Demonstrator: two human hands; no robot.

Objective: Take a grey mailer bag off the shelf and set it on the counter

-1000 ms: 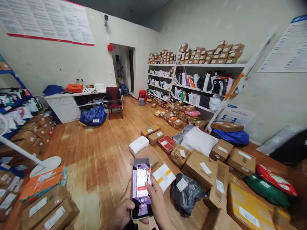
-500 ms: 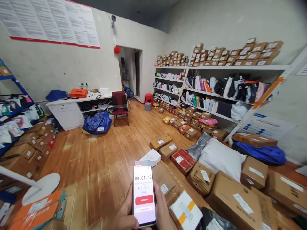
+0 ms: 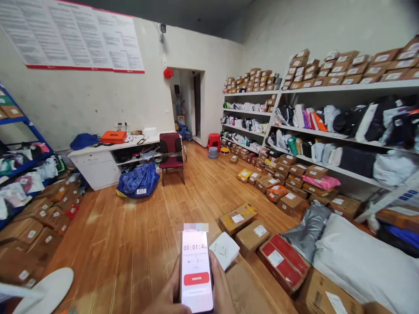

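Low in the middle of the head view, a smartphone (image 3: 196, 285) stands upright between my two hands. Its lit screen shows a timer and a red button. My left hand (image 3: 170, 290) wraps its left edge, with the thumb over the lower left corner. Along the right edge my right hand (image 3: 220, 285) closes on the phone. Just beyond the phone on the right, a white package (image 3: 225, 249) lies near a cardboard box (image 3: 244, 283), which my right hand partly hides.
Parcels, among them a red box (image 3: 283, 261) and a big white sack (image 3: 363, 257), line the floor at right. Shelves (image 3: 340, 88) of packages stand behind. A desk (image 3: 94, 170), a chair (image 3: 172, 157) and a blue bag (image 3: 139, 181) are at far left. A white round base (image 3: 54, 285) stands near left.
The view has moved forward, so the shelves and parcels look larger and nearer parcels have slid out at the lower right. Both hands keep hold of the phone.
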